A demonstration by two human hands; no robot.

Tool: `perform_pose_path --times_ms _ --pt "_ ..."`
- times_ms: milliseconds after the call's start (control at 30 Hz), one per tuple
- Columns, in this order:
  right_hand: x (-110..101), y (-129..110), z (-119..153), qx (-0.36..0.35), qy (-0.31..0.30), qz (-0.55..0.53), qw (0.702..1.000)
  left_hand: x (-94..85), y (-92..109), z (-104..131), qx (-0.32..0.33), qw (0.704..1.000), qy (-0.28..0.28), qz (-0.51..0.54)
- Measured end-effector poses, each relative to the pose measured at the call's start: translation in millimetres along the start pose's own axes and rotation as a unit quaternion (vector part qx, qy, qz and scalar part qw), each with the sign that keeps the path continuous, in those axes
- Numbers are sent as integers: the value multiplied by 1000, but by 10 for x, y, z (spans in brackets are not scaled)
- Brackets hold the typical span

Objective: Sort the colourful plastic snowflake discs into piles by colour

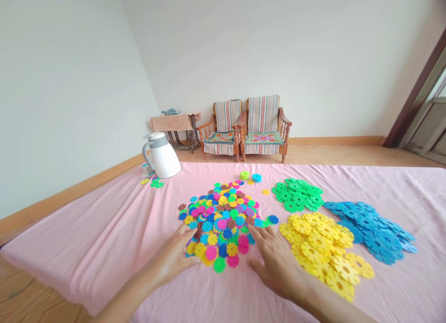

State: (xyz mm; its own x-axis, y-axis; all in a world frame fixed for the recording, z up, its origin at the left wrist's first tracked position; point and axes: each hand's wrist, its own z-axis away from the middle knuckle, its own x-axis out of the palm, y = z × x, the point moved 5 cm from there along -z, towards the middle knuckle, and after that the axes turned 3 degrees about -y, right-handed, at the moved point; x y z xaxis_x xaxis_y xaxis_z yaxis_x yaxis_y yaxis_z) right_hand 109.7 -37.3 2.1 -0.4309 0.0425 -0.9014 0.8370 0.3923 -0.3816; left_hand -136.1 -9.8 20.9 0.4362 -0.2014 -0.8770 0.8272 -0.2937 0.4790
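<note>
A heap of small multicoloured plastic snowflake discs [223, 211] lies on the pink cloth. My left hand [177, 251] is at the heap's near left edge, its thumb and fingers apart. At the near right edge is my right hand [273, 258], fingers stretched toward the discs and thumb held away from them. Neither hand holds a disc. Close to the right hand lies a pile of large yellow snowflake discs [315, 244]. Beyond it are piles of large green discs [298, 194] and large blue discs [374, 228].
A white jug with a grey handle [163, 157] stands at the far left of the pink cloth [114, 239]. Small stacks of green discs [244, 175] and blue discs [257, 177] sit behind the heap. Two wooden armchairs [264, 121] and a draped sewing table [174, 123] stand by the wall.
</note>
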Motion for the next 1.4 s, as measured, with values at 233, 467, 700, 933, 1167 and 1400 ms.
perform_pose_path --times_ms 233,467,700,933,1167,1400 --pt "149 -237 -511 -15 30 -85 996 184 163 -442 41 998 48 31" --pt "-238 169 -461 -18 59 -88 994 -261 -123 -128 31 994 105 -15" --pt "-438 532 -287 53 -21 81 995 -300 -788 423 -122 983 36 -135" --pt "-327 435 -403 85 -45 124 988 -127 -339 307 -58 994 23 -90" --pt "-87 289 -585 71 -26 60 995 50 -150 -99 -2 997 66 -27" --pt "-416 448 -187 7 91 -60 994 46 362 -284 85 978 180 -62"
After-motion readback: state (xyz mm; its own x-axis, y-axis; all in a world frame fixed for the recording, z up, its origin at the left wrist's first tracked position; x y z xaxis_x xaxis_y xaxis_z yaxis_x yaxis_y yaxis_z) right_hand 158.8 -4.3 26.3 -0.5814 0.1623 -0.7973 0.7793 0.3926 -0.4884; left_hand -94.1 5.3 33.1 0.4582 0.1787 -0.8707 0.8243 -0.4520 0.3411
